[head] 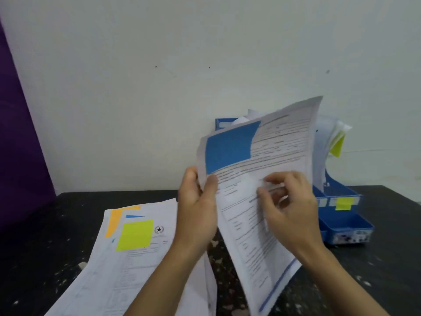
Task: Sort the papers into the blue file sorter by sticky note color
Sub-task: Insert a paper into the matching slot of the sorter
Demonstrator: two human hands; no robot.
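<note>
Blue sticky note (230, 145) tops the paper (268, 179) my left hand (198, 197) pinches; my right hand (289, 201) grips it too, file sorter (341, 215) at two o'clock.

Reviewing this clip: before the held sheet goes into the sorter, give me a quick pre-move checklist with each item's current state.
1. Sheet held: ok. Left hand pinches the held paper's edge; right hand grips its face.
2. Note colour readable: ok. Blue sticky note on its top corner.
3. Blue file sorter within view: ok, behind the sheet.
4. Matching blue slot identified: cannot tell. Only a yellow slot label shows.
5. Single sheet held: cannot tell.
6. Remaining stack resting flat on the table: ok.
</note>
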